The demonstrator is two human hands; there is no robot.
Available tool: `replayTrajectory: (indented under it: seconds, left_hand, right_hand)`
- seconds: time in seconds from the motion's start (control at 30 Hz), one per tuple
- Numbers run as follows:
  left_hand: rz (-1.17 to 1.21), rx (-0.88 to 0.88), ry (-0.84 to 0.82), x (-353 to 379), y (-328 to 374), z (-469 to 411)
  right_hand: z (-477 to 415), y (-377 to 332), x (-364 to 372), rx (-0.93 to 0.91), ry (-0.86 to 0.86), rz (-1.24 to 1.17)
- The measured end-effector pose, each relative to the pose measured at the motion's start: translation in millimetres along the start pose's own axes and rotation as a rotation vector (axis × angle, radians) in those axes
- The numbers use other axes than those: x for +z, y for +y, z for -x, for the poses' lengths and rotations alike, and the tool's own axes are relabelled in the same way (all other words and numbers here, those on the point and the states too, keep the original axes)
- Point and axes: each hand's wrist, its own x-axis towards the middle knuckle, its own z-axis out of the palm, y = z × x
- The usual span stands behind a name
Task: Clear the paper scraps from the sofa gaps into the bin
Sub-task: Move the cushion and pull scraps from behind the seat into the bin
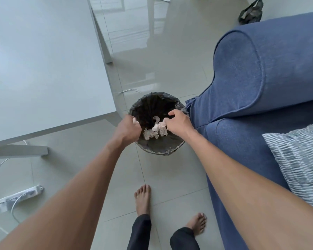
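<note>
With the left hand (129, 129) closed on a scrap and the right hand (176, 121) loosely curled over the bin (159, 147), release scraps (156, 131) directly above the opening.

Glossy tiled floor (172, 179), white table (43, 60).

Both arms outstretched, left hand (128, 129) fisted, right hand (177, 122) fingers loosely curled.

Bright, soft daylight; glare on the floor (134, 33), wide-angle edge distortion.
</note>
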Motion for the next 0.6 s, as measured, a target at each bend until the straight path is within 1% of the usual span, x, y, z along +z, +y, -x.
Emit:
replayTrajectory:
  seconds: [0.2, 0.37, 0.6]
  left_hand:
    - [0.109, -0.028, 0.024, -1, -15, -19]
    - [0.083, -0.043, 0.076, 3, -11, -26]
    - [0.140, -0.021, 0.052, 20, 7, -36]
  right_hand:
    - [0, 15, 2, 0.044, 0.043, 0.027]
    - [3, 27, -4, 0.039, 0.052, 0.088]
    - [7, 42, -12, 0.030, 0.070, 0.127]
